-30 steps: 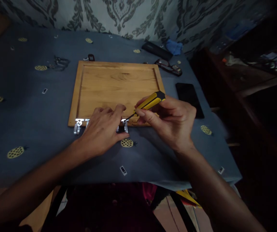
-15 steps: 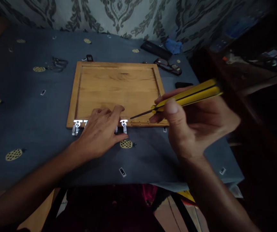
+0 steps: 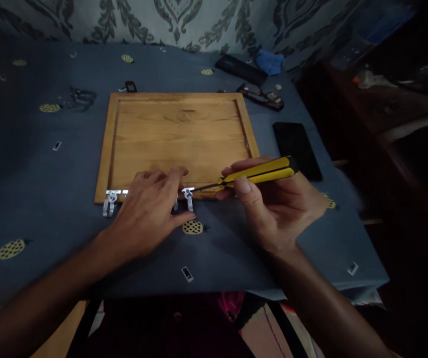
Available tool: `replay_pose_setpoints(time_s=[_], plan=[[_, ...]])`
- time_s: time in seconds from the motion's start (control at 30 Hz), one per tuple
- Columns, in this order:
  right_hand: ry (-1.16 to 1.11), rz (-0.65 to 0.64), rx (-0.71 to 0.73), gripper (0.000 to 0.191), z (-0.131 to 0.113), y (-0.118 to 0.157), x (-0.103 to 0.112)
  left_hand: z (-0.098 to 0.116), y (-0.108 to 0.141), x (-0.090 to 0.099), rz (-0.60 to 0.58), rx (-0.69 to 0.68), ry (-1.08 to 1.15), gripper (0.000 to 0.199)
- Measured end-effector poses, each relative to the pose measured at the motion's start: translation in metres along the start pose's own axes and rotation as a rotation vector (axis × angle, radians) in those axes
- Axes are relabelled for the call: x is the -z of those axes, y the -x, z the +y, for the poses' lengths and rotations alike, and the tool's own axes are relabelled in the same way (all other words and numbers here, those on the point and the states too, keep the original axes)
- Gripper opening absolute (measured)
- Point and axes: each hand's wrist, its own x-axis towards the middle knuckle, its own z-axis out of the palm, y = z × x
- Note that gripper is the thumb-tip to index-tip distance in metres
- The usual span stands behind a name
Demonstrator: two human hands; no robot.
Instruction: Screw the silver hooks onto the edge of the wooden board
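Note:
A framed wooden board [image 3: 180, 144] lies flat on the table. Several silver metal hooks [image 3: 112, 197] sit along its near edge, some of them covered by my left hand [image 3: 147, 209]. That hand rests over the board's edge with thumb and forefinger apart, beside the rightmost hook [image 3: 189, 198]. In my right hand [image 3: 273, 204] is a yellow and black screwdriver [image 3: 259, 171], held between thumb and fingers. The dark shaft points left, its tip at the plate of the rightmost hook; whether it touches is too small to tell.
Beyond the board lie eyeglasses [image 3: 262, 97], a black case [image 3: 241, 69] and a blue cloth [image 3: 269, 61]. A black phone [image 3: 298, 149] is to the right. Small dark metal pieces [image 3: 81, 98] lie at the upper left. A patterned curtain [image 3: 176, 22] hangs behind.
My right hand has moved left and down with the screwdriver, bringing the tip to the rightmost hook. More of the phone shows. The view has shifted slightly.

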Motion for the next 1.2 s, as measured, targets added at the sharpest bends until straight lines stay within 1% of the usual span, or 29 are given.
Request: replay_pose_setpoints(time_s=[0.17, 0.3, 0.4, 0.57, 0.67, 0.8, 0.97, 1.1, 1.2], plan=[[0.003, -0.039, -0.021, 0.007, 0.003, -0.001, -0.001, -0.001, 0.000, -0.002, 0.026, -0.024, -0.006, 0.064], [0.027, -0.061, -0.023, 0.006, 0.002, -0.002, -0.001, -0.001, 0.000, -0.002, 0.024, -0.026, -0.015, 0.063], [0.061, -0.094, 0.003, 0.006, 0.000, -0.004, 0.001, 0.000, 0.000, -0.001, 0.021, -0.017, -0.016, 0.063], [0.115, -0.214, 0.078, 0.011, -0.003, -0.014, 0.001, 0.000, 0.000, 0.000, 0.019, -0.007, -0.020, 0.062], [0.131, -0.238, 0.093, 0.012, -0.005, -0.019, -0.003, 0.000, -0.001, -0.001, 0.024, -0.015, -0.030, 0.063], [0.216, -0.183, 0.130, 0.020, -0.006, -0.020, -0.009, 0.000, 0.000, -0.002, 0.038, -0.034, -0.053, 0.063], [0.318, -0.013, 0.148, 0.027, -0.005, -0.017, -0.011, 0.001, 0.000, 0.000, 0.024, -0.028, -0.061, 0.060], [0.306, 0.046, 0.122, 0.021, -0.002, -0.013, -0.011, 0.001, 0.001, 0.000, 0.031, -0.039, -0.058, 0.060], [0.197, 0.163, 0.173, 0.014, -0.002, -0.012, -0.012, 0.000, 0.001, -0.001, 0.033, -0.043, -0.040, 0.060]])
